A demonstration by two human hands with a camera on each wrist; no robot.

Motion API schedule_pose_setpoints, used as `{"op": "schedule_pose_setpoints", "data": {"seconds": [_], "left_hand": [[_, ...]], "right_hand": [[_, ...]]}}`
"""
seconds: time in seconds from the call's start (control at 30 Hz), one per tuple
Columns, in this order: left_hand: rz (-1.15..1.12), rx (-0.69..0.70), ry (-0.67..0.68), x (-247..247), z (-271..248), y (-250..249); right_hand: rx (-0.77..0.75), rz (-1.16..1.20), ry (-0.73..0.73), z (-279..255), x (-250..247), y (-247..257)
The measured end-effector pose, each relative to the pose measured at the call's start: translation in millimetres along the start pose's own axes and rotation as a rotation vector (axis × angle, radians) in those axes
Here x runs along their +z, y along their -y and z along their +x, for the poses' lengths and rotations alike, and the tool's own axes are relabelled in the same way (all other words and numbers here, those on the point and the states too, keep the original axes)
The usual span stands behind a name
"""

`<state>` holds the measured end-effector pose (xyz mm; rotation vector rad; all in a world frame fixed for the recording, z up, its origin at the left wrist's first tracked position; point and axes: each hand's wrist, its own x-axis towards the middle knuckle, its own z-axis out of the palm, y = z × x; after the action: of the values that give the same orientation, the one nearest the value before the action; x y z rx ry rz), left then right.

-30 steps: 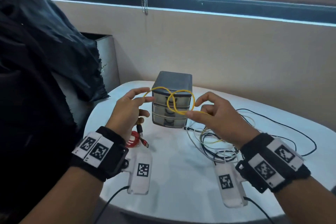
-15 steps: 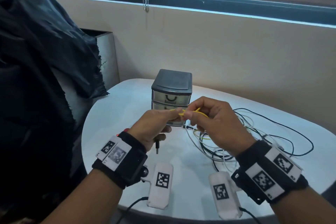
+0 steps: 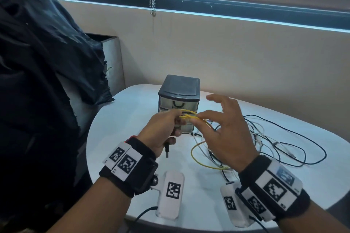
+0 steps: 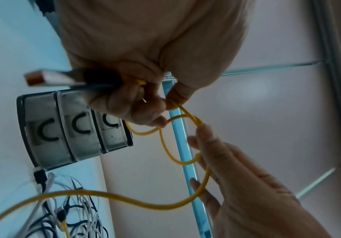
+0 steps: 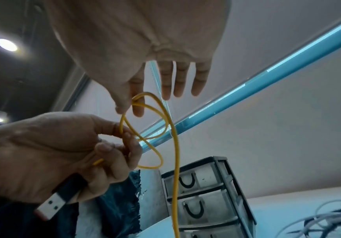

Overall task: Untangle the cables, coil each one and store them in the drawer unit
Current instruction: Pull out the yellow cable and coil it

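Observation:
A thin yellow cable (image 3: 189, 117) is gathered in small loops in front of the grey drawer unit (image 3: 180, 89), whose three drawers are closed. My left hand (image 3: 170, 121) grips those loops (image 4: 165, 148) together with a black USB plug (image 3: 167, 150) that sticks out below the fist. My right hand (image 3: 200, 119) pinches one loop (image 5: 143, 99) between thumb and forefinger (image 5: 138, 111), with its other fingers spread straight. The rest of the yellow cable (image 3: 197, 161) trails down to the white table (image 3: 132, 119).
A tangle of black and white cables (image 3: 265, 138) lies on the table right of the drawer unit. Black cloth (image 3: 47, 62) hangs over a chair at the left. The beige wall (image 3: 246, 53) stands right behind the table.
The wide yellow loops once held apart between both hands are now bunched at the left hand. My right hand has spread its outer fingers and shifted slightly right.

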<state>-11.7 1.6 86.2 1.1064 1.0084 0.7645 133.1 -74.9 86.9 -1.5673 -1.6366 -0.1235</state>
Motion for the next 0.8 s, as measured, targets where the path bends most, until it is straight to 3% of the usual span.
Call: {"op": "schedule_pose_setpoints", "data": {"seconds": [0.17, 0.27, 0.33, 0.4, 0.5, 0.6, 0.67, 0.73, 0.8], "left_hand": [[0.141, 0.068, -0.102, -5.0, 1.8, 4.6], [0.359, 0.184, -0.099, -12.4, 3.3, 12.1], [0.548, 0.301, -0.098, -14.3, 2.9, 18.3], [0.623, 0.360, -0.118, -16.2, 4.0, 23.6], [0.577, 0.336, -0.184, -24.5, 10.3, 26.4], [0.558, 0.321, -0.195, -32.9, 15.1, 26.6], [0.564, 0.291, -0.141, -34.1, 16.6, 28.8], [0.625, 0.281, -0.091, -33.8, 18.9, 33.6], [0.748, 0.295, -0.094, -32.9, 21.2, 37.8]], "right_hand": [[0.213, 0.184, -0.199, 9.1, -8.2, -0.5], [0.438, 0.416, -0.244, 19.7, -15.3, -8.4], [0.556, 0.644, -0.186, 23.9, -20.0, -11.6], [0.563, 0.780, -0.029, 23.7, -23.7, -14.5], [0.459, 0.622, 0.200, 21.7, -30.7, -21.2], [0.391, 0.430, 0.132, 23.8, -31.8, -20.7], [0.475, 0.622, 0.055, 26.4, -31.9, -22.3], [0.545, 0.926, 0.103, 27.1, -32.3, -21.0], [0.450, 0.740, 0.237, 25.3, -29.9, -23.0]]}}
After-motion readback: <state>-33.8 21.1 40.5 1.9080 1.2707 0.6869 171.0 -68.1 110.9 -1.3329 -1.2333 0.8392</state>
